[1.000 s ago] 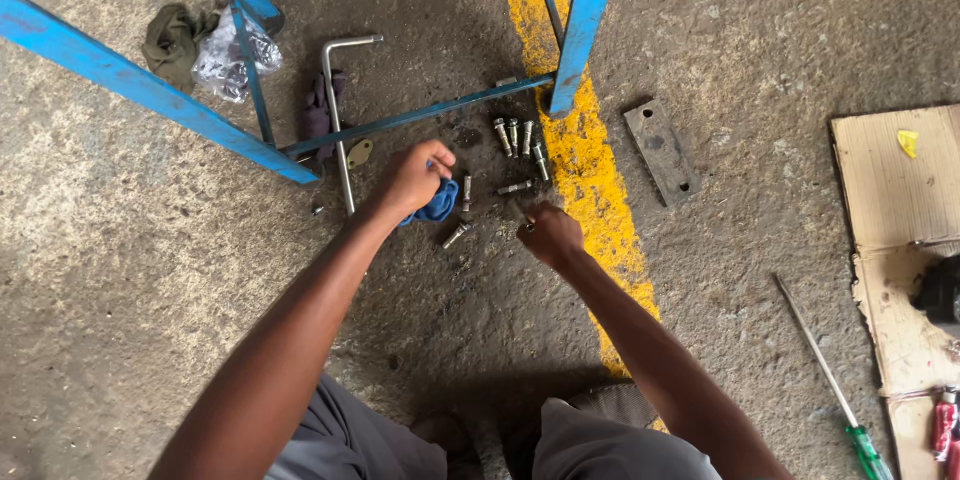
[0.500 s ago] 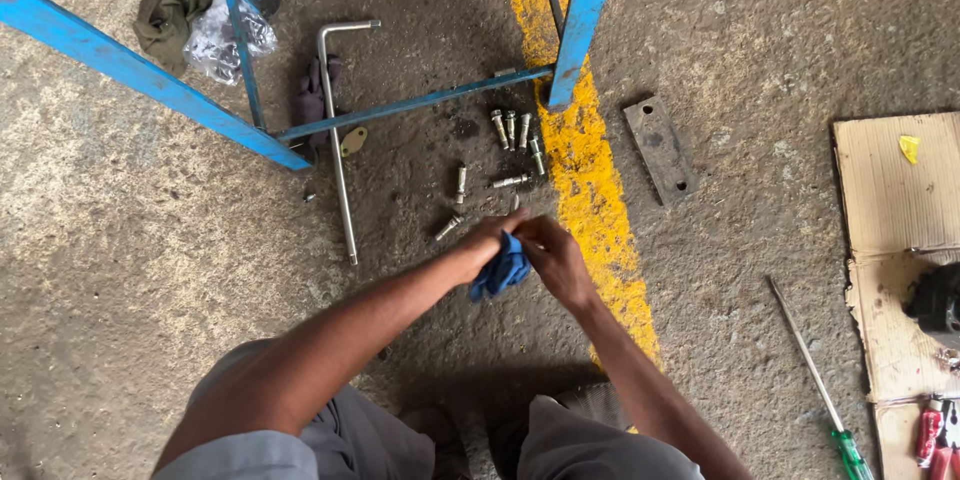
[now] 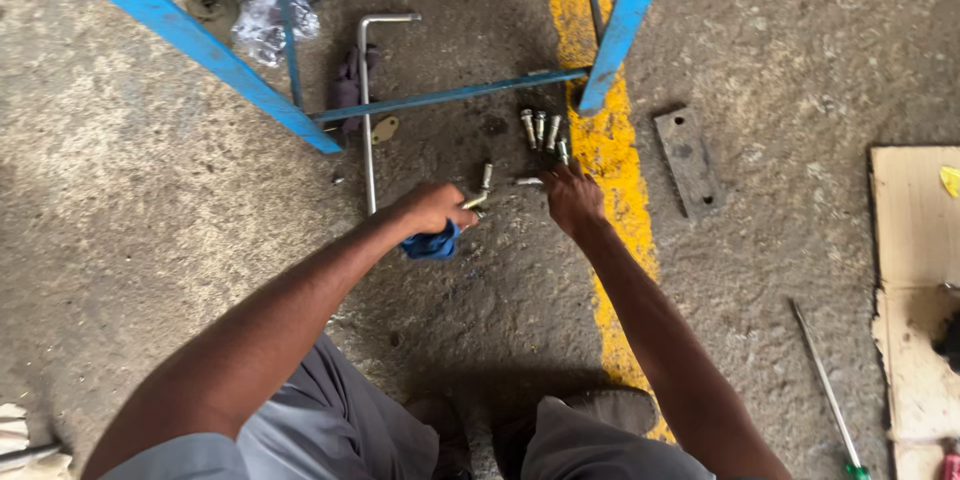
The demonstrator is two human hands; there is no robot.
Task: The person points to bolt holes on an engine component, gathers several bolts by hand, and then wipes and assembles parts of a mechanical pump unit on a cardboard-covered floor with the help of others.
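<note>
Beside the yellow floor stripe, left hand holds blue cloth.

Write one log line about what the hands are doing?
left hand: holds blue rag and a bolt | right hand: reaching at bolts on concrete floor

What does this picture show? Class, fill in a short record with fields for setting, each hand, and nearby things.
Setting: rough concrete floor with a yellow painted line
Left hand: grips a blue cloth, with a bolt at the fingers
Right hand: reaches to the row of bolts
Nearby: blue metal frame, bent metal rod, flat metal plate, screwdriver
</note>
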